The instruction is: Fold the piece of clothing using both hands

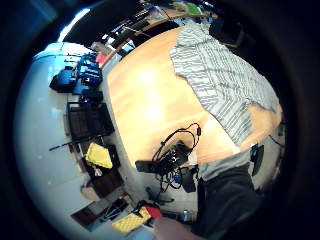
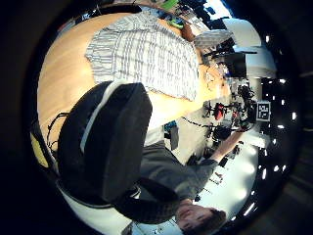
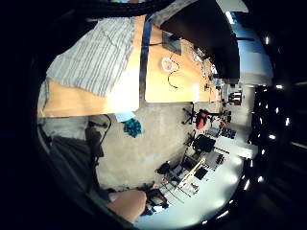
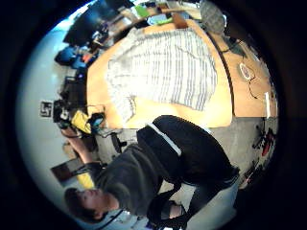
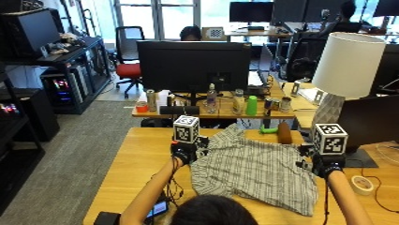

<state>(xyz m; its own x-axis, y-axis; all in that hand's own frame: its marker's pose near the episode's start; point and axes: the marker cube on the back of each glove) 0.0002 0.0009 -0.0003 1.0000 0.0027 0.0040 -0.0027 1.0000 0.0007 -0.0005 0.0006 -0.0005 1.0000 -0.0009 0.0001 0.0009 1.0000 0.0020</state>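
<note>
Outside view: striped shirt point(image 5: 252, 171) lies spread flat mid-surface point(image 5: 134, 164), unfolded. Looks light, soft, floppy; best taken at the hem corners or shoulders. Left hand point(image 5: 182, 152) at its 9 o'clock edge, right hand point(image 5: 327, 165) at 3; fingers' state: can't tell.

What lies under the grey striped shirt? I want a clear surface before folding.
Only the light wooden table shows around the grey striped shirt. Whatever might lie beneath the cloth is covered.
</note>
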